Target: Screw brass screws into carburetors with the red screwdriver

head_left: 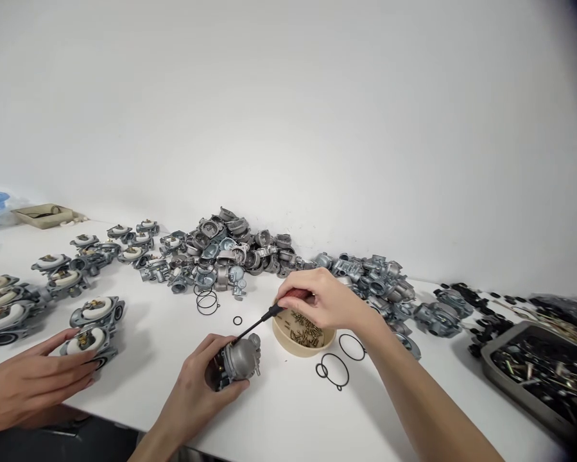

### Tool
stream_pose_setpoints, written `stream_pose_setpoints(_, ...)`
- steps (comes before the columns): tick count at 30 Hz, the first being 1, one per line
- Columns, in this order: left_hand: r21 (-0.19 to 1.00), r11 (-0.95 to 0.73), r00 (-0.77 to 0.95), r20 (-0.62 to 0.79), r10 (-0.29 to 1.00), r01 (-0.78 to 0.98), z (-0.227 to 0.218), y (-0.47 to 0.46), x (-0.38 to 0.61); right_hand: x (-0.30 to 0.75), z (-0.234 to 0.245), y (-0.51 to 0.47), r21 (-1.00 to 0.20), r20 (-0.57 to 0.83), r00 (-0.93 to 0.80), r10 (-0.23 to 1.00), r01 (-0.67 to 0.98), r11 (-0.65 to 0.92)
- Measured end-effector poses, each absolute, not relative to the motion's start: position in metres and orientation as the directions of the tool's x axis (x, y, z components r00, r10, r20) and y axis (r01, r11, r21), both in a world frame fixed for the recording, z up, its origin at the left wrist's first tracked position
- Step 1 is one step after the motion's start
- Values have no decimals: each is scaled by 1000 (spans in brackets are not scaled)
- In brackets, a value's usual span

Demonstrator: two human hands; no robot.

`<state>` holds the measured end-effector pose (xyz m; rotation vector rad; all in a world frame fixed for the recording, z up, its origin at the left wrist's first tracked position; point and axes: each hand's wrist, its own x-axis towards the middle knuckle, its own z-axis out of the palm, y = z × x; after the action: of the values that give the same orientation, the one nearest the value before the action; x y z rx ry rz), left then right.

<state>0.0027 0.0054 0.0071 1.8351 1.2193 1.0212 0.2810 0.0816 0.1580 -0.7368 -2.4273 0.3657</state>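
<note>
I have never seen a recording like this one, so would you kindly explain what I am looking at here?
This is a single picture from a camera worn on a person's head, looking forward and down at a white table. There is no machine, only bare hands.

The person's left hand grips a small grey metal carburetor. The right hand holds a screwdriver with its tip at that part.

Next to the right hand stands a beige bowl of small brass pieces, and black rubber rings lie around it. Behind them lies a pile of metal parts, and at the right is a dark tray of small pieces.

The other hand at the far left belongs to another person. It touches a similar part.
</note>
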Motion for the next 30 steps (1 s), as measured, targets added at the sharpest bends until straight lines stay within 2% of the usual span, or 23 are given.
stream_pose_setpoints(3,866,-325,244,246,938,380,4,5,2,278,157,81,-475,394,-636,664,478,739)
stream_pose_setpoints(8,871,-331,215,267,939,363,4,5,3,270,156,78,-642,213,-525,824,561,523)
stream_pose_setpoints(13,850,-349,235,275,932,393,7,7,4,281,168,72,-665,199,-422,885,605,438)
stream_pose_setpoints(17,842,-363,249,281,927,400,7,7,2,320,167,61,-570,364,-208,908,721,394)
stream_pose_setpoints(20,847,-378,246,302,921,375,7,7,0,343,140,49,-468,419,-112,901,824,320)
stream_pose_setpoints(24,861,-384,248,313,917,333,10,5,-1,350,98,37,-438,431,-81,899,852,287)
stream_pose_setpoints(27,886,-364,250,298,921,287,14,2,-1,345,91,21,-394,456,-76,886,876,279)
stream_pose_setpoints(30,929,-299,264,238,935,218,15,0,-2,326,72,-18,-274,654,-55,754,912,304)
